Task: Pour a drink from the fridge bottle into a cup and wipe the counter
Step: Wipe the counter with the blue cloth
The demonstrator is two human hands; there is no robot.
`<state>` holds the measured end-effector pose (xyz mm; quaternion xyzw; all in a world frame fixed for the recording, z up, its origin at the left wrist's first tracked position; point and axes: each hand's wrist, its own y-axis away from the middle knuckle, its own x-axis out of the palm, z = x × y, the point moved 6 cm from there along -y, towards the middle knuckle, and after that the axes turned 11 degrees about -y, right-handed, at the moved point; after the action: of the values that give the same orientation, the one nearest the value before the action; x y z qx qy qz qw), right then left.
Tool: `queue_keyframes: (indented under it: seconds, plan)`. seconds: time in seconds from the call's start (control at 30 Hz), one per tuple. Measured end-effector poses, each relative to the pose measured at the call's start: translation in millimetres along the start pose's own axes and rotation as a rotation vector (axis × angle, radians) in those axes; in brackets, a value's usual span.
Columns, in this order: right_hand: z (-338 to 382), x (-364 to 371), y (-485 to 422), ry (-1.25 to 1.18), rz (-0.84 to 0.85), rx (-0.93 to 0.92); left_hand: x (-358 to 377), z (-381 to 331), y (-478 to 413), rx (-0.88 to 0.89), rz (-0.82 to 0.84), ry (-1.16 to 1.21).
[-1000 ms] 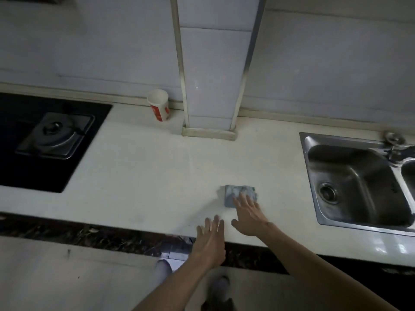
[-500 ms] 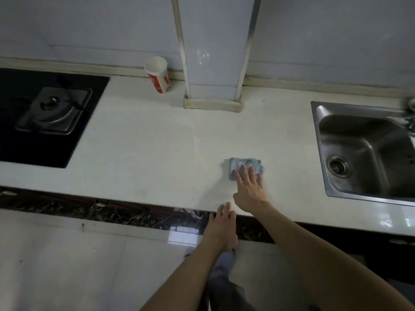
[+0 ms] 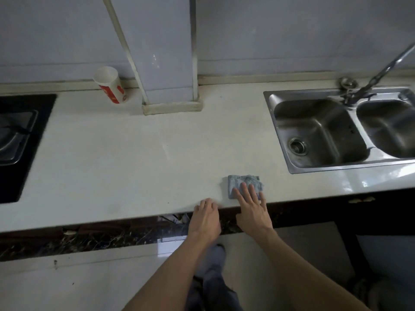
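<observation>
A small blue-grey cloth (image 3: 243, 181) lies near the front edge of the white counter (image 3: 134, 158). My right hand (image 3: 252, 209) presses on the cloth with straight fingers. Just left of it, my left hand (image 3: 206, 218) rests on the counter's front edge, fingers slightly bent, holding nothing. A white and red paper cup (image 3: 110, 85) stands at the back of the counter against the wall, left of the tiled pillar (image 3: 166, 52). No bottle is in view.
A double steel sink (image 3: 318, 131) with a tap (image 3: 377, 75) is set into the counter at the right. A black gas hob (image 3: 18, 140) fills the left end. Below the counter edge are a dark marble front and a pale tiled floor.
The cloth under my right hand has slid toward the counter's front edge. My left hand came up onto the edge beside it. The view shifted right, showing the second basin and the tap.
</observation>
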<state>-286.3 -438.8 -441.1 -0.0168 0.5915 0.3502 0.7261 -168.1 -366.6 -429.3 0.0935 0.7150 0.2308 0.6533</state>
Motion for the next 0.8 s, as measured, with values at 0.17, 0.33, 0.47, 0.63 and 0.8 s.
queue_keyframes:
  seconds: [0.17,0.33,0.47,0.63,0.8]
  plan:
    - [-22.5,-3.8,19.9,-0.101,-0.022,0.115,-11.1,-27.2,-7.0,0.108,-0.018,0.018]
    - [-24.6,-2.6,26.0,-0.100,0.000,0.151,-16.0,-45.2,-10.6,0.161,0.016,0.021]
    - [-27.3,-4.7,27.2,-0.100,-0.007,0.178,-5.3,-39.8,-10.1,0.185,0.070,-0.010]
    - [-24.9,-9.0,26.4,-0.120,0.001,0.188,-7.9,-39.6,-12.3,0.215,0.087,0.026]
    - [-26.4,-12.3,19.6,-0.140,0.066,0.217,-18.2,-42.9,-22.2,0.218,0.079,0.043]
